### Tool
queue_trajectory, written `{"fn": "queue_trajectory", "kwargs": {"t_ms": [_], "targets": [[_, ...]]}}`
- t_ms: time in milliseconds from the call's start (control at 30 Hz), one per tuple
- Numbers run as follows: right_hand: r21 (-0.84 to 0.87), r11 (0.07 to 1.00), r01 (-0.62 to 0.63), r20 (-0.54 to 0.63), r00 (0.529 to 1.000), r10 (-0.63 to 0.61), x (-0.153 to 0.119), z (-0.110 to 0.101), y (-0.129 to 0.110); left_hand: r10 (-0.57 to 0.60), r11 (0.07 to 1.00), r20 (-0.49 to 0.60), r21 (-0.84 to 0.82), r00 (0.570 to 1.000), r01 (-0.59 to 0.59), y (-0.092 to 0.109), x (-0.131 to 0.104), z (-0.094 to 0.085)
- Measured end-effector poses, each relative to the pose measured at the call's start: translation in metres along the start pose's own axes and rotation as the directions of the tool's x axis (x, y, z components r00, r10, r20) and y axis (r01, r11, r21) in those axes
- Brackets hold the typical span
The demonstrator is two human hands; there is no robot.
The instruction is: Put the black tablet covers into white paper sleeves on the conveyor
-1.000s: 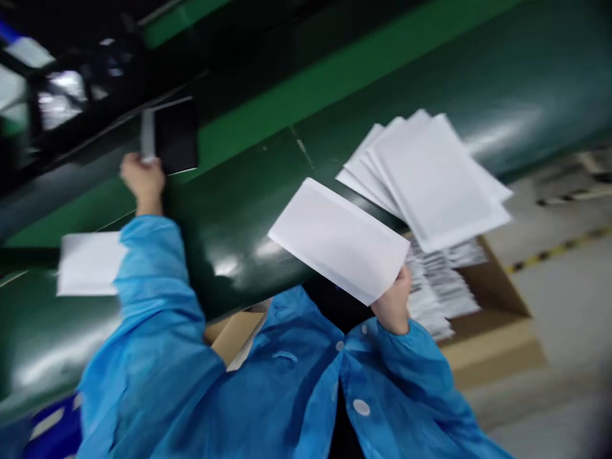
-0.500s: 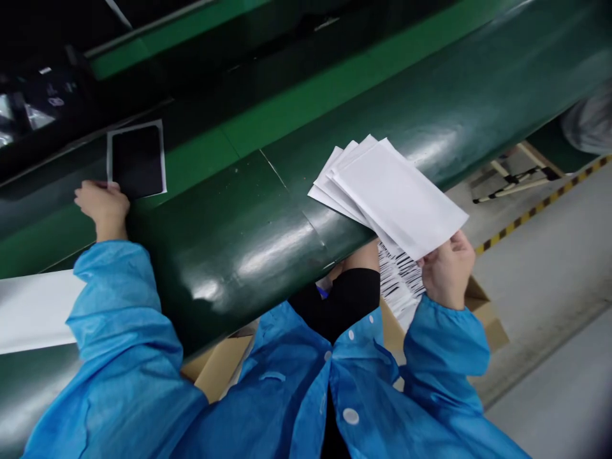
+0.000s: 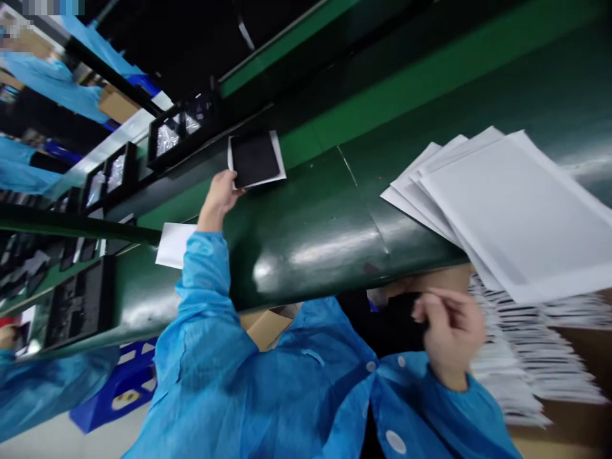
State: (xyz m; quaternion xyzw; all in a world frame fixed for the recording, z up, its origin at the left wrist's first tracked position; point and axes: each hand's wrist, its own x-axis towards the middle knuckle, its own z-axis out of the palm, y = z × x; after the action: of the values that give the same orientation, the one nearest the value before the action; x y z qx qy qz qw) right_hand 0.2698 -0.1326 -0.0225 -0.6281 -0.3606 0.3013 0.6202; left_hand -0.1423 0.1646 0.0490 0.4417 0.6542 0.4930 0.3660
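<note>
My left hand (image 3: 222, 193) is closed on the lower left edge of a flat black panel (image 3: 255, 159) with a white border or sheet behind it, over the green conveyor belt. My right hand (image 3: 452, 328) is curled, with nothing visible between its fingers, below the belt's near edge. Beside it a fan of white envelopes or flat packets (image 3: 521, 210) lies on the belt and overhangs the near edge. Under them are stacks of white packets (image 3: 540, 357) with dark edges in a cardboard box. A white sheet (image 3: 173, 244) lies on the belt behind my left forearm.
Black trays (image 3: 179, 131) with shiny bagged items stand along the far side of the green belt (image 3: 306, 223). Another black tray (image 3: 79, 303) sits at left. A co-worker's blue sleeve (image 3: 57, 382) and a blue crate (image 3: 122, 386) are at lower left.
My right hand has let go of the white packets and drawn back below them. My left hand keeps the black panel. The view has swung left, showing more trays and co-workers.
</note>
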Motion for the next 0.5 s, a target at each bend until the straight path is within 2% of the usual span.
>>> {"fn": "queue_trajectory", "kwargs": {"t_ms": [33,100,167,233,333,400,500], "targets": [[-0.023,0.999,-0.043,0.17,0.984,0.046,-0.001,0.008,0.0,-0.044,0.998,-0.018,-0.035,0.999,0.043,-0.005,-0.024,0.008],[-0.056,0.992,-0.111,0.449,0.885,0.124,0.003,0.023,-0.004,-0.099,0.988,0.007,-0.117,0.995,0.1,-0.015,-0.081,0.028],[-0.017,0.981,-0.193,0.603,0.781,0.164,0.01,0.039,-0.01,-0.112,0.976,0.088,-0.175,0.99,0.126,-0.024,-0.142,0.047],[0.066,0.953,-0.297,0.668,0.723,0.179,0.016,0.052,-0.018,-0.135,0.965,0.157,-0.201,0.978,0.166,-0.031,-0.197,0.06],[0.111,0.909,-0.401,0.687,0.693,0.222,0.02,0.063,-0.024,-0.164,0.96,0.181,-0.196,0.97,0.199,-0.037,-0.253,0.066],[0.083,0.895,-0.439,0.666,0.692,0.278,0.018,0.064,-0.025,-0.191,0.959,0.216,-0.168,0.958,0.229,-0.038,-0.271,0.064],[0.059,0.88,-0.472,0.62,0.708,0.338,0.013,0.06,-0.022,-0.199,0.967,0.306,-0.09,0.931,0.237,-0.035,-0.276,0.054]]}}
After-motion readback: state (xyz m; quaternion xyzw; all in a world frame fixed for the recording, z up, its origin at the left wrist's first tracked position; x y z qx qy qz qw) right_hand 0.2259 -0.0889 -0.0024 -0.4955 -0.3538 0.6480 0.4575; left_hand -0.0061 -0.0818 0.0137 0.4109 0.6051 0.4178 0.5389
